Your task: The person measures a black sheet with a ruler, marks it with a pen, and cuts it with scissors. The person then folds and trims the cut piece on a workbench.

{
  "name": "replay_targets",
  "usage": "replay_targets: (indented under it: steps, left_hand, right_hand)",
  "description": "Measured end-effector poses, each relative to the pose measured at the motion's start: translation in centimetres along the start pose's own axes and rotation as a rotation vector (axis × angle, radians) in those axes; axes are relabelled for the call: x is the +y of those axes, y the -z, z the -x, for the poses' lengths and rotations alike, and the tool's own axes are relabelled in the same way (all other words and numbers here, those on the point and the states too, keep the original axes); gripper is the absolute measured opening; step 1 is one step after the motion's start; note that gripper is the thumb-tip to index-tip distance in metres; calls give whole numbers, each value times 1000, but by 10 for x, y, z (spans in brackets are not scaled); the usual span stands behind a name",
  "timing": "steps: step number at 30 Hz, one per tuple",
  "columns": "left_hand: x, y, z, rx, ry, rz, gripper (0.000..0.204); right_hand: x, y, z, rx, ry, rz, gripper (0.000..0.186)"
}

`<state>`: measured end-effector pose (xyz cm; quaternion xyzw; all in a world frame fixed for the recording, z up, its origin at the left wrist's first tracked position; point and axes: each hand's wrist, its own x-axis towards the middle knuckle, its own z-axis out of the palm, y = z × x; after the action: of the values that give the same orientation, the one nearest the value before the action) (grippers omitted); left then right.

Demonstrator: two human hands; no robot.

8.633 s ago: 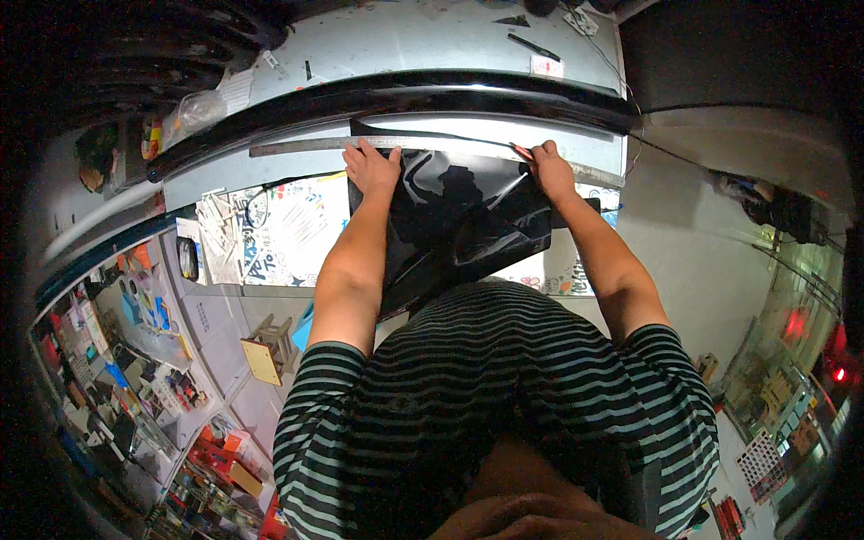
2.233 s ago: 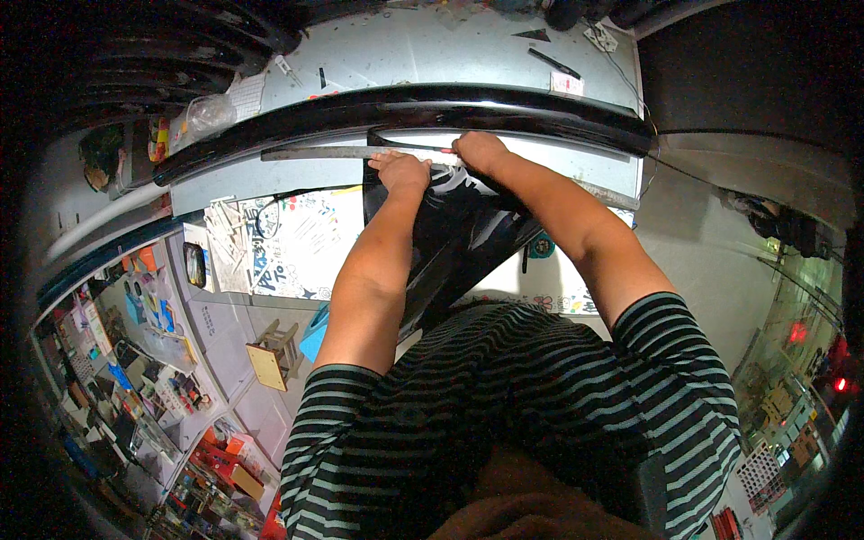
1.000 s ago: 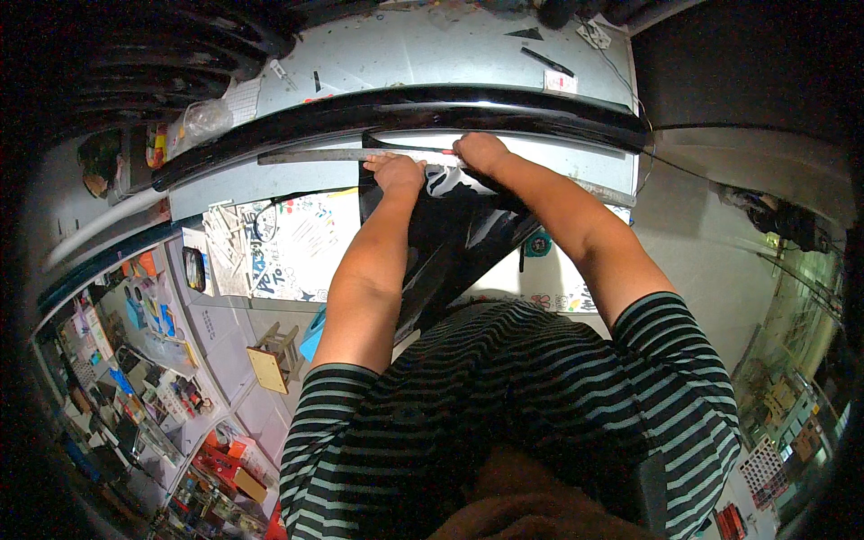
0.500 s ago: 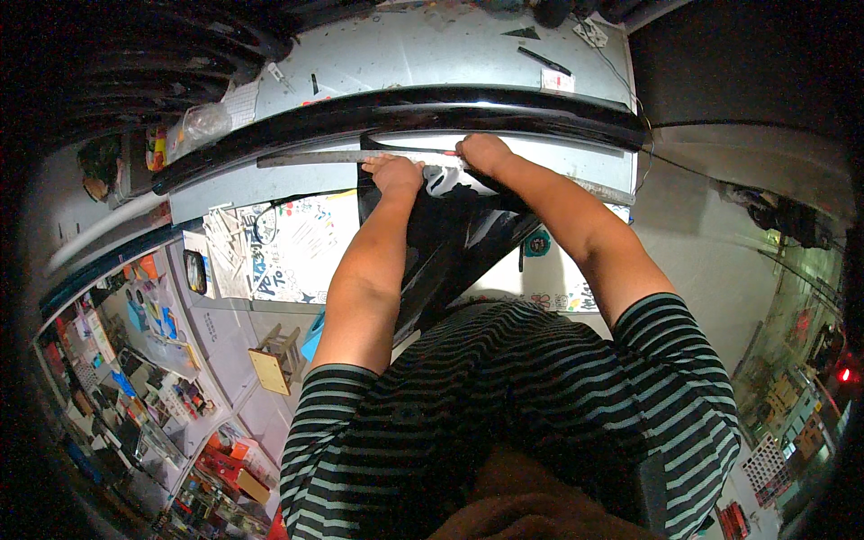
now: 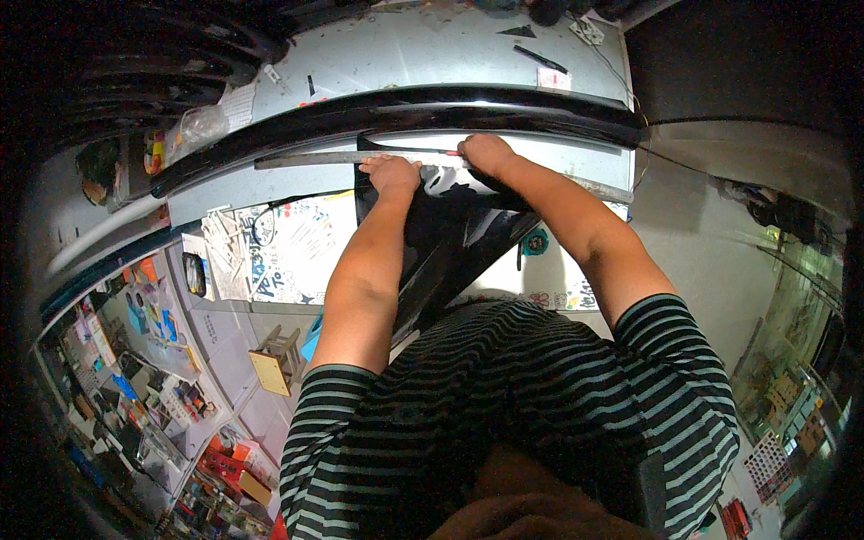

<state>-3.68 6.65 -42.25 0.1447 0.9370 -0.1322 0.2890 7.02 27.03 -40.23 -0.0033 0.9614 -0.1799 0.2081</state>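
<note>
A sheet of glossy black film (image 5: 459,229) lies across the table and drapes toward my body. Over its far edge lies a long metal straightedge (image 5: 310,159), pointing left. My left hand (image 5: 392,173) presses flat on the straightedge and film, fingers spread. Just to the right, my right hand (image 5: 487,155) is closed around a small red tool (image 5: 454,153), apparently a cutter knife, at the straightedge's far side. Most of that tool is hidden by the fingers. A narrow black strip of film (image 5: 387,146) curls up beyond the straightedge, left of the tool.
A long roll of black film (image 5: 405,112) spans the table (image 5: 405,58) behind my hands. A teal tape measure (image 5: 535,241) lies right of the sheet. White strips (image 5: 229,256) are piled at the left. A black knife-like tool (image 5: 540,59) rests at the back. A wooden stool (image 5: 277,360) stands below left.
My right hand has shifted very slightly to the right along the straightedge with the red tool. My left hand stays pressed in the same spot; the whole view has drifted a little.
</note>
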Motion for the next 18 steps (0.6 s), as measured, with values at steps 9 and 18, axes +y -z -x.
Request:
replay_targets:
  steps: [9, 18]
  left_hand:
    - [1, 3, 0, -9, 19, 38, 106]
    - [-2, 2, -4, -47, -79, -158, 98]
  right_hand:
    - [3, 4, 8, 13, -13, -24, 19]
    - [18, -13, 10, 36, 11, -38, 20]
